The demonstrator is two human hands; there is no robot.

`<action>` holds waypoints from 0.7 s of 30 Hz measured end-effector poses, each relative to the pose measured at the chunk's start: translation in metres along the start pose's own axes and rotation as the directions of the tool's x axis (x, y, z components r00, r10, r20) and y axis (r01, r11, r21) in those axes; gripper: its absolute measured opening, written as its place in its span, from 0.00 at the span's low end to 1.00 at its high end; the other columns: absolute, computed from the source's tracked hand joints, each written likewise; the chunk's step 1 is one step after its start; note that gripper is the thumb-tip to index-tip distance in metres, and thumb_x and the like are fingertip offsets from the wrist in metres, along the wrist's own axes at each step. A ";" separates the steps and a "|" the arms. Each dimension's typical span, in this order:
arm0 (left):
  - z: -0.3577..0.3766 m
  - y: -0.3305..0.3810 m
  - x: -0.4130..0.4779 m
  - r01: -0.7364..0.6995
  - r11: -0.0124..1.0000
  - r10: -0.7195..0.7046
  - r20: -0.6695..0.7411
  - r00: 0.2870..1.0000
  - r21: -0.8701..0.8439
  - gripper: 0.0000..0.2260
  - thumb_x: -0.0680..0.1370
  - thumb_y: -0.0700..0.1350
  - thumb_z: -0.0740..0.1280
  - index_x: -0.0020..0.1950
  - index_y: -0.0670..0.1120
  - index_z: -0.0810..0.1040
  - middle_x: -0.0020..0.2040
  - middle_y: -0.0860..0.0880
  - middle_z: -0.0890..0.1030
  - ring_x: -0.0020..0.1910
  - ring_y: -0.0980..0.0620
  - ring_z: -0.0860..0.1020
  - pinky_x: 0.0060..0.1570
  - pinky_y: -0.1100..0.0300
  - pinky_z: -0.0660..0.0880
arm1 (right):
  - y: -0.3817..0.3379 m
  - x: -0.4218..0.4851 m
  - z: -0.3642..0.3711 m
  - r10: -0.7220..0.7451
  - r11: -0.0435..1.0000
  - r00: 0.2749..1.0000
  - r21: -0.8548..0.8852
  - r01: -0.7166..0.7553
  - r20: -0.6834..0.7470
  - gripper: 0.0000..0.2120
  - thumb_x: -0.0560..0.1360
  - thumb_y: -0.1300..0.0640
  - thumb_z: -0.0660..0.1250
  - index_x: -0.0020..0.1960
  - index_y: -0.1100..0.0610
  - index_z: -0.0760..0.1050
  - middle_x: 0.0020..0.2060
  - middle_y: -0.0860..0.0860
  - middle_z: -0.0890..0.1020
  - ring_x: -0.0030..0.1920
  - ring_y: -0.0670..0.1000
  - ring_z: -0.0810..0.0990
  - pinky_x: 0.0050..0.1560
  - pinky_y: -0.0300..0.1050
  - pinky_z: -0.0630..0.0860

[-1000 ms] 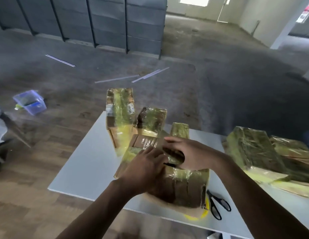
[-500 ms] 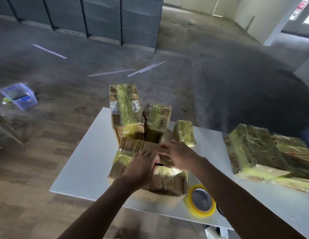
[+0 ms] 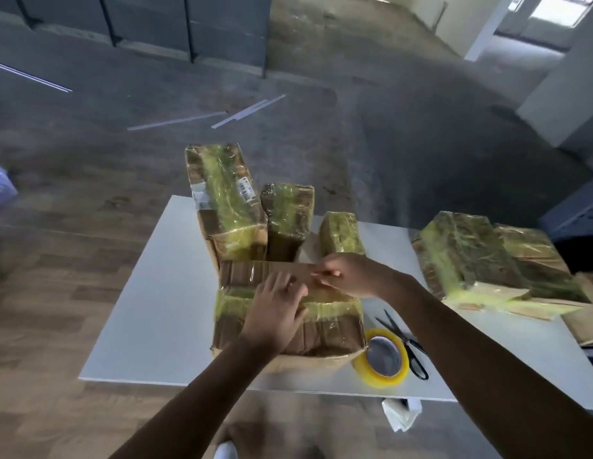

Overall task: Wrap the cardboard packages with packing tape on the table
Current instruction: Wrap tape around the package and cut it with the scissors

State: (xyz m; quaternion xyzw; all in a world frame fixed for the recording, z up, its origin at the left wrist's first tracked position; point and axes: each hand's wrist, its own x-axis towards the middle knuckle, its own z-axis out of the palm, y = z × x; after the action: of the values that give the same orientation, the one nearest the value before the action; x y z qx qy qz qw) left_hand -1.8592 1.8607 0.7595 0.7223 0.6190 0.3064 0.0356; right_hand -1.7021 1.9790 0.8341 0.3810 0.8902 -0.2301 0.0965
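Cardboard packages glossy with yellowish tape crowd a white desk [image 3: 149,309] that stands on a wood-patterned floor [image 3: 56,260].

The biggest heap is the right stack [image 3: 467,256], taped packages lying tilted against each other at the desk's right end, well apart from the hands.

Next in size is the near package [image 3: 335,326], at the desk's front edge directly below the camera. Bands of tape cross its top and front face, with bare brown cardboard showing between them.

Behind it and touching it stands the tall package [image 3: 222,200], fully taped and bearing a small barcode label. Just beside that are the middle package [image 3: 288,213] and then the small package [image 3: 340,233], both wrapped.

The left hand [image 3: 275,313] lies on top of the near package with its fingers [image 3: 278,286] spread flat and released, pressing down. The right hand [image 3: 351,276] is at the package's far top edge, its fingers bent, thumb and forefinger pinched together on that edge. Whether tape or cardboard lies between them is too blurred to tell.

A yellow tape roll [image 3: 374,376] lies flat, touching the near package's front right corner. Black scissors [image 3: 404,341] lie just beside the roll on its right, blades pointing away from the camera.

Thin white strips [image 3: 248,111] lie on the grey floor beyond the desk.
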 end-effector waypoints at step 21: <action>0.033 0.112 0.044 0.122 0.983 -0.128 -0.038 0.991 -0.136 0.20 0.71 0.62 0.65 0.36 0.46 0.80 0.33 0.51 0.82 0.30 0.51 0.79 0.27 0.59 0.74 | 0.104 -0.087 0.083 0.245 0.955 0.865 0.262 -0.137 -0.438 0.09 0.78 0.58 0.64 0.52 0.61 0.82 0.48 0.57 0.82 0.50 0.56 0.80 0.51 0.43 0.72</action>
State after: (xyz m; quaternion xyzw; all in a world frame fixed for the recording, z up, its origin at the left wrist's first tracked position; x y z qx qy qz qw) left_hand -1.7433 1.8860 0.7984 0.6707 0.6418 0.3612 0.0884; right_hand -1.5666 1.9463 0.7566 0.5201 0.8135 -0.2190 -0.1407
